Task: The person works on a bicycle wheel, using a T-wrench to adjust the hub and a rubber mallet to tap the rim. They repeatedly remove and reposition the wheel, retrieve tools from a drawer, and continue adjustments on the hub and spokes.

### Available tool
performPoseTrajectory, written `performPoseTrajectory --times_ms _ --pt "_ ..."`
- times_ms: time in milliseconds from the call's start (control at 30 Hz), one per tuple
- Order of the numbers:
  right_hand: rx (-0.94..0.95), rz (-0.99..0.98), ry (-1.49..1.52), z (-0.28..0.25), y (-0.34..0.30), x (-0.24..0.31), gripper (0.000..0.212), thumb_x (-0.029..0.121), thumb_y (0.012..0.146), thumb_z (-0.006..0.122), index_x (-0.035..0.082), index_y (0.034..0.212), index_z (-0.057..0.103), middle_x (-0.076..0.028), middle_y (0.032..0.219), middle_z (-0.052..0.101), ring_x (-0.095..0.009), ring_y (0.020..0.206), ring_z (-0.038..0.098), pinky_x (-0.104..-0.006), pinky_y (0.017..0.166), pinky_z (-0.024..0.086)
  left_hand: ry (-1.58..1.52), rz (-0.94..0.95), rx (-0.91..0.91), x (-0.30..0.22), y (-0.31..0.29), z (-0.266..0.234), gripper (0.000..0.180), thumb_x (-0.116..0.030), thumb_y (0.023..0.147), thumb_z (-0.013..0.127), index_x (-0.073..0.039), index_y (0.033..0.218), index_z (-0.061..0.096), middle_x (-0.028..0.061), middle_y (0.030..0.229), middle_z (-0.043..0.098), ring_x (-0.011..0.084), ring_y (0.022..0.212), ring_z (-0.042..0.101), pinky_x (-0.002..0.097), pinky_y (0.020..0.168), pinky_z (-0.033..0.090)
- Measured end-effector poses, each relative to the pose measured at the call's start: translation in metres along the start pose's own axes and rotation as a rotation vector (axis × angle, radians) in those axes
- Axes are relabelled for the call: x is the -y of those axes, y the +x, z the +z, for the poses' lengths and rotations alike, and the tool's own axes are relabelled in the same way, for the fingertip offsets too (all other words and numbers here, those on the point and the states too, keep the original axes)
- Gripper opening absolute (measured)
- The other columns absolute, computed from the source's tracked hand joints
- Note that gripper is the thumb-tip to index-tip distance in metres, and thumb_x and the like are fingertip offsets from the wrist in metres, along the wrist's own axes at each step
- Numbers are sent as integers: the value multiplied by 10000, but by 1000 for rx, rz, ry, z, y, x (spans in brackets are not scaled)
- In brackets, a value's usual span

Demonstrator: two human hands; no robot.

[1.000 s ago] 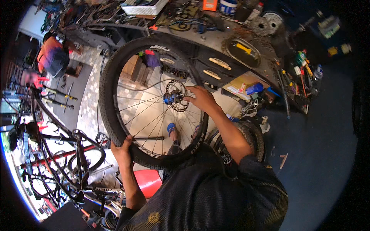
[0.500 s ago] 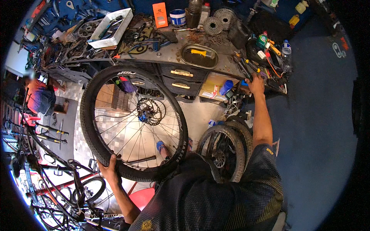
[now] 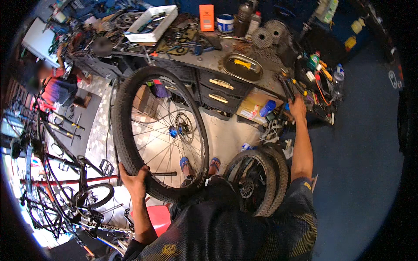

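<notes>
My left hand (image 3: pixel 134 179) grips the black knobby tyre of a bicycle wheel (image 3: pixel 127 130) at its lower left, thumb over the tread. The wheel stands upright before me, with a blue hub and a disc brake rotor (image 3: pixel 185 123) at its centre. At the right end of the workbench, my right hand (image 3: pixel 298 108) is closed at the near end of a dark long-handled tool (image 3: pixel 287 89); its exact kind is unclear. Other hand tools lie beside it. Left of it sits an oval metal tray (image 3: pixel 228 73) with a yellow-handled tool (image 3: pixel 242 64) inside.
The workbench (image 3: pixel 213 61) carries a white basket (image 3: pixel 167 21), an orange box (image 3: pixel 207 18), cassettes (image 3: pixel 276 32) and bottles. More wheels (image 3: pixel 261 209) lean below on the right. Bicycles (image 3: pixel 74 187) crowd the left. A co-worker (image 3: pixel 61 89) sits at the far left. A red stool (image 3: pixel 157 219) is near me.
My view has swung left, so the bench appears further right. The wheel has turned to a more slanted angle, my left hand still on its tyre. My right hand remains at the tool.
</notes>
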State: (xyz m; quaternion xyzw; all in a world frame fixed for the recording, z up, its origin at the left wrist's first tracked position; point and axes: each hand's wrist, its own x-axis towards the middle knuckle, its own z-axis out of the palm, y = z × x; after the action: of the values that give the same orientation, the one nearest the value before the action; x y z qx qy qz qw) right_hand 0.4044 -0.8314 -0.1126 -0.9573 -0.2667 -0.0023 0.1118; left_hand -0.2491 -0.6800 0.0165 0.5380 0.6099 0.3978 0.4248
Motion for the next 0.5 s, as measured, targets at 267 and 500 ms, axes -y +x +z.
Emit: performPoseTrajectory --times_ms 267,500 --pt "4 48 -64 -4 -4 6 432 313 970 678 29 1286 602 -220 1298 614 -439 1198 609 -533 960 534 72 -26 -117 17 0 -30 563 -168 704 781 38 1144 496 144 977 587 246 855 564 383 794 495" --pt "26 119 -150 6 37 3 474 272 939 730 75 1358 630 -208 1367 615 -393 1245 591 -529 1027 505 92 -59 -282 30 3 -47 614 -155 699 767 66 1193 476 146 965 549 268 865 530 385 802 488"
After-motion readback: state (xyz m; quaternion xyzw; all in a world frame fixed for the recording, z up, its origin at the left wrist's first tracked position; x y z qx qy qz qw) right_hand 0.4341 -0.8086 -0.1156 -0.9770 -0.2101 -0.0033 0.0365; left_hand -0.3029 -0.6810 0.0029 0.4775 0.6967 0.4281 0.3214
